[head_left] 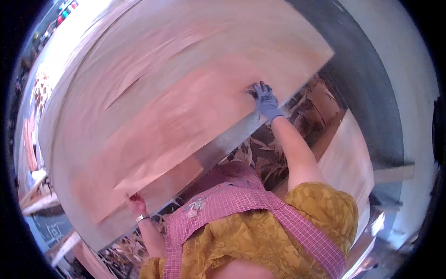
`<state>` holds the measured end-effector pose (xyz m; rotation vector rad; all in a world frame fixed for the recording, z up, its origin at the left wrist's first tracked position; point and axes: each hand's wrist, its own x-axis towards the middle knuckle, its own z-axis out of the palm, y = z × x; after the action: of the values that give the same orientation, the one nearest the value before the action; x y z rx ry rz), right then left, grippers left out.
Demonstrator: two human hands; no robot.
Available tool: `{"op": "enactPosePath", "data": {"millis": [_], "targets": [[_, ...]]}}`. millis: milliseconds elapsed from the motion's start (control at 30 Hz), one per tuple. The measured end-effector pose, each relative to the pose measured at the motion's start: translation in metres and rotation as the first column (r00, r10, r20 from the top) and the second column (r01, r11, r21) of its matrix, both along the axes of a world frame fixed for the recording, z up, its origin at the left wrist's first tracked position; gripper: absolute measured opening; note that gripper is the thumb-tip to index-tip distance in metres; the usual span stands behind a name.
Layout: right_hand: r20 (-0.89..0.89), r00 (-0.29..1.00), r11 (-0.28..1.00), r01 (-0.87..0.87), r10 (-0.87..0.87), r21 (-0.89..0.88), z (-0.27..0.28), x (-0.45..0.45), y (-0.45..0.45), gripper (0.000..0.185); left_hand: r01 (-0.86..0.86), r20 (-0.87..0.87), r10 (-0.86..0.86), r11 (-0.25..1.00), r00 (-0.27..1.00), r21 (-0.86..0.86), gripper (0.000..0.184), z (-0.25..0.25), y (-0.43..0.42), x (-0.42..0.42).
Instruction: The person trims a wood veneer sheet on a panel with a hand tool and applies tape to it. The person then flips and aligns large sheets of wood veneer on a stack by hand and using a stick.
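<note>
broad wood sheet (186, 111) — across grey worktop (230, 139) | torn scraps (123, 254) — below near edge

We've got a strong white glare (81, 25) at upper left. At right, we see a dark grey surface (376, 88) beside a paler grey strip (418, 97), floor or wall unclear. Brown scraps (125, 253) strewn low left.
</note>
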<state>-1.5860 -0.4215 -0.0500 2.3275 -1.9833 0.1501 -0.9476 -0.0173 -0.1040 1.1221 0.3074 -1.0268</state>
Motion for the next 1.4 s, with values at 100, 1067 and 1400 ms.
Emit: {"op": "enactPosePath", "data": {"millis": [100, 1067, 1400], "targets": [[0.065, 0.979, 0.977, -0.197, 0.193, 0.077, 0.004, -0.036, -0.023, 0.046, 0.016, -0.023, -0.016, 1.000, 1.000, 0.001, 0.030, 0.011, -0.042, -0.080], [-0.013, 0.395, 0.385, -0.885, 0.918, 0.262, -0.007, -0.146, -0.043, 0.053, -0.422, 0.607, -0.021, 0.700, 0.795, 0.576, 0.041, 0.010, -0.087, -0.295], [-0.079, 0.410, 0.417, -0.884, 0.909, 0.212, -0.007, -0.150, -0.033, 0.054, -0.475, 0.616, -0.005, 0.632, 0.788, 0.613, 0.044, 0.001, -0.085, -0.304]]}}
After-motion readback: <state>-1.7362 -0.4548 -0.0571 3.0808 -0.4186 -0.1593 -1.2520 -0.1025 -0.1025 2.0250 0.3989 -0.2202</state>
